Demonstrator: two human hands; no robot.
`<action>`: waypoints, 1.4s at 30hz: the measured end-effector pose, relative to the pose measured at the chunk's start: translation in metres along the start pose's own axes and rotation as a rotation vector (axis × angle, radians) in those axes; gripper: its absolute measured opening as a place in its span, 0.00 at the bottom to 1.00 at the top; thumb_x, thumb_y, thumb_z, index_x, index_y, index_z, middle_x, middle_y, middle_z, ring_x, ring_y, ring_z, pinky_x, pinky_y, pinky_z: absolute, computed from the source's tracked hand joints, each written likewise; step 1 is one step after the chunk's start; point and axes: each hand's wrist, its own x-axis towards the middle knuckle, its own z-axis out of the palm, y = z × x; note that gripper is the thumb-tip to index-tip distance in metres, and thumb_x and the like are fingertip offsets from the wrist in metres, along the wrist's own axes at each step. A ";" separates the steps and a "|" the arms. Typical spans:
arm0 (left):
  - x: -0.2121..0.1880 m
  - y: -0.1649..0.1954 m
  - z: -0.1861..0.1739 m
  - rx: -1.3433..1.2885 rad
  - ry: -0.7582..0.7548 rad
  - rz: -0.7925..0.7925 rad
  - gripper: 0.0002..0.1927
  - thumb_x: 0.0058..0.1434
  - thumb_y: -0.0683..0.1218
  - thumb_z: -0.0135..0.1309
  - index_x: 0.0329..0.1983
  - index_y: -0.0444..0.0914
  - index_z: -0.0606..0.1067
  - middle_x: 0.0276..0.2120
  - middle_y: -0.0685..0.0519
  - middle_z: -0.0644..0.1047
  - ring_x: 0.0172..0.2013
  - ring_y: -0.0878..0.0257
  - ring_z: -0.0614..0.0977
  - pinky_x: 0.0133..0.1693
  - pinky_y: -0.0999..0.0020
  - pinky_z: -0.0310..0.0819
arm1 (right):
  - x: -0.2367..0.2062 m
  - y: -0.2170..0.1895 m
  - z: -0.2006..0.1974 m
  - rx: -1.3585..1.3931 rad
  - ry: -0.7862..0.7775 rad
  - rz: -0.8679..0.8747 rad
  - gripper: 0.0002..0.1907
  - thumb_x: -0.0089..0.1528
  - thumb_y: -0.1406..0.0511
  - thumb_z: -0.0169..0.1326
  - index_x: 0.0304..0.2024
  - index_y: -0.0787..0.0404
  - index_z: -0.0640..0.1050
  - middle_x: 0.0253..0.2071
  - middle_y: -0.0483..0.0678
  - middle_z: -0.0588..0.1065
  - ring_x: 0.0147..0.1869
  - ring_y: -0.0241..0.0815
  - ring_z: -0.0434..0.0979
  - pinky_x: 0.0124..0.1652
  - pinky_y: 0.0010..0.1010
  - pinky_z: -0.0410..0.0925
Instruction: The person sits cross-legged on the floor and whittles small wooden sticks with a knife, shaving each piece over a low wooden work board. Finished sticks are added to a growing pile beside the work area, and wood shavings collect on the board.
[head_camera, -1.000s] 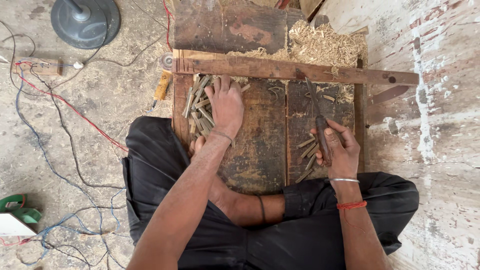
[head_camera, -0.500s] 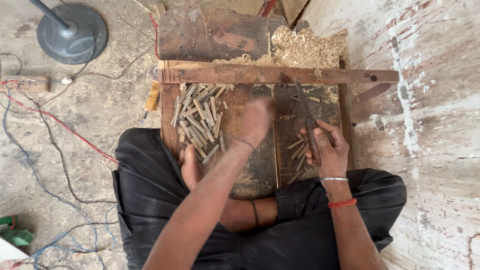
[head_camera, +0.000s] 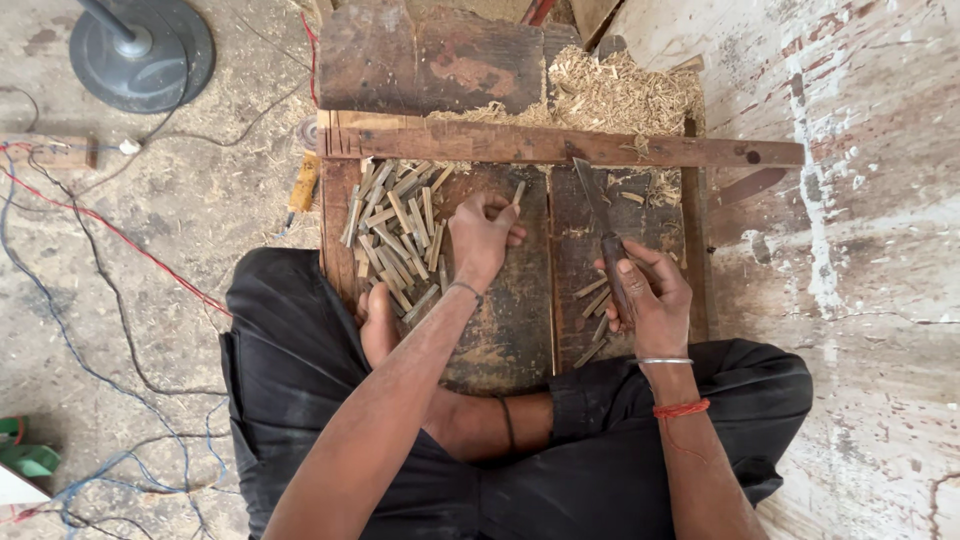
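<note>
Fingers (head_camera: 497, 207) of left hand (head_camera: 482, 238) pinch a short stick (head_camera: 518, 192), long axis pointing away and slightly right, above the worn plank board (head_camera: 505, 320). Right hand (head_camera: 650, 295) is closed round a knife (head_camera: 603, 225), blade pointing away, tip near the crossbar (head_camera: 560, 147). Stick pile (head_camera: 395, 235) lies just left; pale shavings (head_camera: 620, 95) beyond, cut slivers (head_camera: 592, 300) beside the right hand.

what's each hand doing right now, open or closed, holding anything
Left hand: closed on a small wooden stick, pinched in the fingers.
Right hand: closed around the handle of a knife, blade pointing away over the wooden board.
</note>
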 end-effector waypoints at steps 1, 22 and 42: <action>0.001 -0.001 0.003 -0.035 0.019 0.000 0.10 0.64 0.41 0.58 0.44 0.28 0.77 0.31 0.44 0.83 0.25 0.63 0.87 0.26 0.71 0.84 | 0.000 -0.001 0.000 -0.003 -0.003 0.003 0.20 0.67 0.61 0.55 0.59 0.64 0.73 0.44 0.54 0.82 0.21 0.32 0.73 0.18 0.24 0.66; 0.001 -0.019 0.011 -0.155 0.094 0.123 0.08 0.60 0.33 0.58 0.43 0.28 0.76 0.33 0.47 0.83 0.32 0.64 0.86 0.33 0.70 0.85 | -0.023 -0.005 0.057 -0.286 -0.051 0.017 0.18 0.67 0.65 0.55 0.57 0.68 0.77 0.30 0.50 0.78 0.20 0.30 0.70 0.18 0.24 0.65; 0.001 -0.005 0.018 -0.082 0.177 0.051 0.08 0.59 0.34 0.58 0.41 0.31 0.78 0.32 0.47 0.84 0.27 0.64 0.86 0.28 0.70 0.82 | -0.014 -0.004 0.060 -0.304 -0.045 0.050 0.19 0.66 0.65 0.55 0.58 0.65 0.76 0.35 0.46 0.79 0.21 0.29 0.70 0.18 0.24 0.66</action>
